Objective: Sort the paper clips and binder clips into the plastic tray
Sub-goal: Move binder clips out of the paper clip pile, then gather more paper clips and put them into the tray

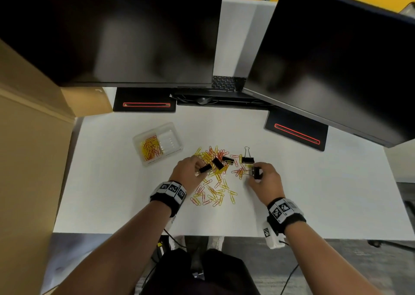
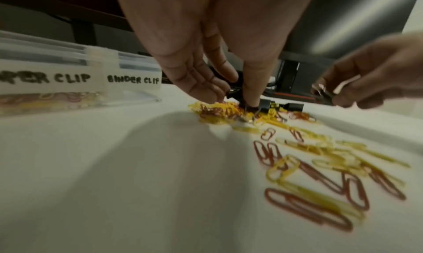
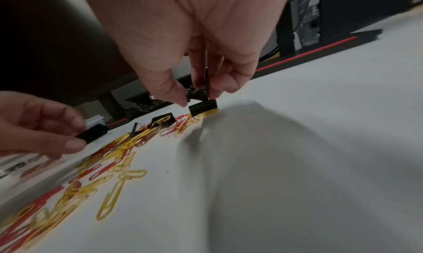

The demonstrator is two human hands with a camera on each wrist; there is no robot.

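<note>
My left hand (image 1: 200,169) pinches a black binder clip (image 1: 205,168) at the left edge of the pile; the left wrist view shows its fingertips (image 2: 250,101) down among the clips. My right hand (image 1: 254,171) pinches another black binder clip (image 1: 256,173) (image 3: 199,92) at the pile's right edge. Red and yellow paper clips (image 1: 215,182) lie scattered between the hands, with three more binder clips (image 1: 217,163) on top. The clear plastic tray (image 1: 177,137) sits to the back left, labelled PAPER CLIP and BINDER CLIP (image 2: 133,79). Its left compartment holds paper clips (image 1: 150,147).
Two dark monitors (image 1: 125,31) hang over the back of the white desk, their black bases (image 1: 144,103) behind the pile. A cardboard box (image 1: 33,119) stands along the left. A laptop keyboard (image 1: 226,83) shows between the monitors.
</note>
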